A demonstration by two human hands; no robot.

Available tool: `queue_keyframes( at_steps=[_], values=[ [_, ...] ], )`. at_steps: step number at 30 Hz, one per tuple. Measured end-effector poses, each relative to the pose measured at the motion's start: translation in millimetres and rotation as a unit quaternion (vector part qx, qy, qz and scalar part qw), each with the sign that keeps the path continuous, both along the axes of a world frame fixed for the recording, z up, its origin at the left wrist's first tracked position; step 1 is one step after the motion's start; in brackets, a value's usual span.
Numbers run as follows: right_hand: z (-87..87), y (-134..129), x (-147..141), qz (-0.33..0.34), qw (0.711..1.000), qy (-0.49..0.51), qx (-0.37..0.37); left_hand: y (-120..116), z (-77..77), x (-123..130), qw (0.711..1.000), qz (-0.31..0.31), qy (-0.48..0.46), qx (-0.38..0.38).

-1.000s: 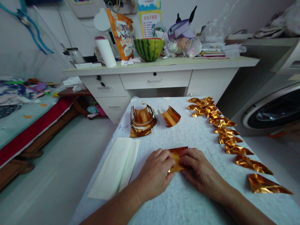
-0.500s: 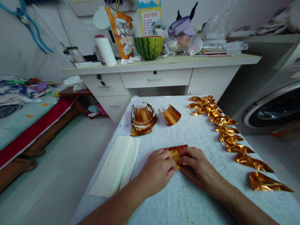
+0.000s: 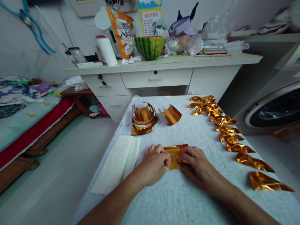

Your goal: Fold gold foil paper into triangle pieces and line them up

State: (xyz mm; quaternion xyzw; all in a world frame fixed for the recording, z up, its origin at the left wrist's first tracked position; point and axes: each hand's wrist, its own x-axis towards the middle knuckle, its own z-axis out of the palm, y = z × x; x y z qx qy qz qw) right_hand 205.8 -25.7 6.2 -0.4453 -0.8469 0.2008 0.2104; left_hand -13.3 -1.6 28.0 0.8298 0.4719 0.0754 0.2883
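A small sheet of shiny gold foil paper (image 3: 173, 157) lies on the cloth-covered table in front of me. My left hand (image 3: 155, 162) is at its left edge, fingers curled and closed on it, with the thumb low. At the opposite edge, my right hand (image 3: 195, 164) pinches the foil, which looks turned over beneath the fingertips. Beyond the hands stand a pile of curled gold foil sheets (image 3: 142, 117) and one single curved sheet (image 3: 172, 115). Folded pointed gold foil pieces (image 3: 255, 162) run in a line down the right side.
Folded pale paper (image 3: 118, 164) lies left of my left hand on the table (image 3: 178, 200). A white desk (image 3: 156, 75) stands beyond, carrying a watermelon half (image 3: 149, 47) and an orange pouch (image 3: 122, 34). A washing machine (image 3: 276, 93) is at right, a bed (image 3: 23, 125) at left.
My left hand has slid left along the foil, baring more of its middle. My right hand stays at the right edge, almost unmoved.
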Motion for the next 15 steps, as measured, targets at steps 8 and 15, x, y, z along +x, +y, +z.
queue_keyframes(
  at_steps=[8,15],
  values=[
    [-0.8,1,4,0.002,1.000,0.018,0.007,-3,0.8,-1,0.999,0.002,-0.021,0.034],
    [3.2,0,3,0.006,0.999,0.023,0.021,-11,0.3,14,0.996,-0.027,-0.027,0.081]
  ],
)
